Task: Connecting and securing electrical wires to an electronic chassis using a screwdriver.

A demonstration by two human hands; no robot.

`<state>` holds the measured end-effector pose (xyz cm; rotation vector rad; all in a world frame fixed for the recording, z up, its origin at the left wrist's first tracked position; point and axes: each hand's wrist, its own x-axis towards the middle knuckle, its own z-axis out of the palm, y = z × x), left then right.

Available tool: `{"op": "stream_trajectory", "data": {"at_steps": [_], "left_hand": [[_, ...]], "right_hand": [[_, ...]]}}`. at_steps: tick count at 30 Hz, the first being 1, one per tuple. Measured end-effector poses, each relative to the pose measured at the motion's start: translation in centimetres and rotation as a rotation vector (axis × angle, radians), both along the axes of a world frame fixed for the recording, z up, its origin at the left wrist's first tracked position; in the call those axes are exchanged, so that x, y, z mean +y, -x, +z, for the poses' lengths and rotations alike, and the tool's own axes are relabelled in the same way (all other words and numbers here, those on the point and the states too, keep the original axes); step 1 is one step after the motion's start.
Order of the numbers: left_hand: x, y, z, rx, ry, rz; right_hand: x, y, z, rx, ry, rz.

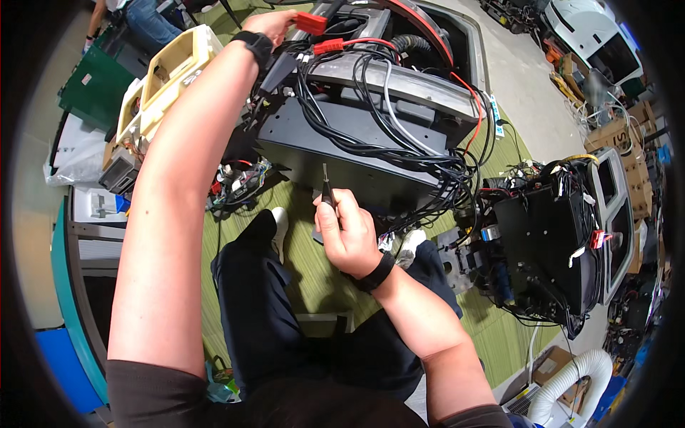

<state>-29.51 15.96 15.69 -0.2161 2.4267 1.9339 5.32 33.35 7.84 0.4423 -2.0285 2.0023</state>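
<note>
At the far side, my left hand (pixel 271 27) reaches out with its fingers closed on a red plug connector (pixel 311 23). A second red connector (pixel 329 47) with a red cable lies just nearer, over the machine. My right hand (pixel 348 232) is in the middle, closed around a slim black tool (pixel 327 191) with a narrow metal tip pointing away from me. Just beyond that tip stands a dark metal box (pixel 342 167), apart from it as far as I can tell. A thick bundle of black cables (pixel 335 132) drapes across the box.
A grey machine housing (pixel 428 85) with a ribbed hose stands behind the box. To the right is another open unit (pixel 542 242) with loose wires. Cream plastic frames (pixel 175 68) and a wire tangle (pixel 242 185) are at left. My legs are close below my right hand.
</note>
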Motion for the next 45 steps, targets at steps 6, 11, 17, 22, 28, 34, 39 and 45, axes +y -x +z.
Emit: {"op": "stream_trajectory", "data": {"at_steps": [6,11,17,22,28,34,39,45], "left_hand": [[-4.7,-6.4,1.2,-0.137,-0.670,-0.005],[-13.2,-13.4,-3.7,-0.184,-0.754,0.005],[-15.3,-21.4,-12.6,-0.410,-0.942,0.113],[-10.9,-25.7,-13.5,-0.504,-1.310,0.099],[-10.6,-26.4,-18.5,-0.584,-1.441,0.080],[-8.3,-25.7,-15.9,-0.514,-1.143,0.206],[-9.2,-25.5,-14.3,-0.492,-1.104,0.187],[-9.1,-25.3,-12.9,-0.526,-1.165,0.137]], "right_hand": [[0.3,-0.4,-0.8,-0.035,-0.074,0.013],[-0.9,-1.0,-1.0,-0.028,-0.133,0.045],[-3.6,-1.2,-2.9,-0.077,-0.241,0.118],[-6.6,-1.6,-3.8,-0.451,-0.065,0.242],[-8.2,-0.7,-5.5,-0.675,-0.042,0.310],[-8.2,0.8,-4.7,-0.747,-0.127,0.321],[-8.8,1.2,-4.7,-0.767,-0.137,0.351],[-8.8,1.3,-4.3,-0.769,-0.146,0.411]]}}
